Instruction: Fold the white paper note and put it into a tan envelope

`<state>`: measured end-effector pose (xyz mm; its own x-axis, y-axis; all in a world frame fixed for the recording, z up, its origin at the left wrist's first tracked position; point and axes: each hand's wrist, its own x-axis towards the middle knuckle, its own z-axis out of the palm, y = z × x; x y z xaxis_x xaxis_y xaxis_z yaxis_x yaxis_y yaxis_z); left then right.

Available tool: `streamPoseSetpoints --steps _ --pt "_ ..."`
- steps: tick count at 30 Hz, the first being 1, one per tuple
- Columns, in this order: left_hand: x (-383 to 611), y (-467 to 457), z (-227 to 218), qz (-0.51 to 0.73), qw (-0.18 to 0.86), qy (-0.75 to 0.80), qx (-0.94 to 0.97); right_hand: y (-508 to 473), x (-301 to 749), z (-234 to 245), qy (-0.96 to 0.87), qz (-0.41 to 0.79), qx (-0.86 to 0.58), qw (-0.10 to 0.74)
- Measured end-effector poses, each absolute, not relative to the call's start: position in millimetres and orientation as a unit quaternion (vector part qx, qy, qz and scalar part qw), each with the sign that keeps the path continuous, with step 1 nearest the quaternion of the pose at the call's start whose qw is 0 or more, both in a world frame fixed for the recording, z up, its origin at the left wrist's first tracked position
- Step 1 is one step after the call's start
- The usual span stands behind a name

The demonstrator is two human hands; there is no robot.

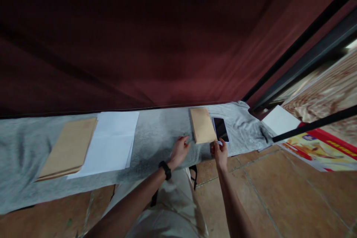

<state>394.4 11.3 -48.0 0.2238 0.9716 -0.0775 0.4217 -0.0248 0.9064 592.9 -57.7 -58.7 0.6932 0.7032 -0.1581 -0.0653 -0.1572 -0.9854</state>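
Nearest, pale trousers (173,208) are seen over a tiled floor (251,193), and a black watch (165,169) is worn on the left wrist. The left hand (180,150) is held low over the grey cloth (158,130), fingers loosely curled and a little apart, with nothing in them. Its fingertips are set just beside the near left corner of the envelope (202,124). The right hand (220,153) is placed at the near end of the phone (221,129) with fingers drawn together; whether that edge is pinched or only touched cannot be told.

The envelope is laid flat on the cloth, with the phone just beside it on the right, screen dark. The step in hand is judged to be an approach to these two, no sure grasp made. As both lie flat on soft cloth, a fingertip slid under a near edge would be called for before any lift.

Well to the left, a stack (69,147) and white sheets (111,143) are laid side by side. Behind, a red curtain (156,44) is hung.
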Motion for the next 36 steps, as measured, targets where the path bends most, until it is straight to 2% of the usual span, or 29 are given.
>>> streamPoseSetpoints --steps 3,9,12,15,21,25,36 --pt "350 -1 -50 0.326 0.398 0.534 0.671 -69 577 -62 -0.243 0.303 -0.677 0.625" --pt "239 -24 -54 0.328 0.182 0.608 0.699 -69 526 -66 -0.339 0.345 -0.65 0.586" --pt "185 -38 -54 0.293 0.063 0.658 0.691 -61 493 -69 -0.38 0.392 -0.627 0.556" --pt "144 -56 -56 0.238 0.0 0.686 0.688 -54 460 -72 -0.422 0.427 -0.595 0.535" --pt "113 -79 -56 0.153 -0.004 0.695 0.703 -45 422 -76 -0.517 0.371 -0.61 0.472" --pt "116 -78 -48 0.106 -0.01 0.694 0.712 -46 421 -77 -0.525 0.346 -0.627 0.461" --pt "110 -75 -36 0.113 0.031 0.67 0.733 -49 420 -82 -0.574 0.294 -0.619 0.448"
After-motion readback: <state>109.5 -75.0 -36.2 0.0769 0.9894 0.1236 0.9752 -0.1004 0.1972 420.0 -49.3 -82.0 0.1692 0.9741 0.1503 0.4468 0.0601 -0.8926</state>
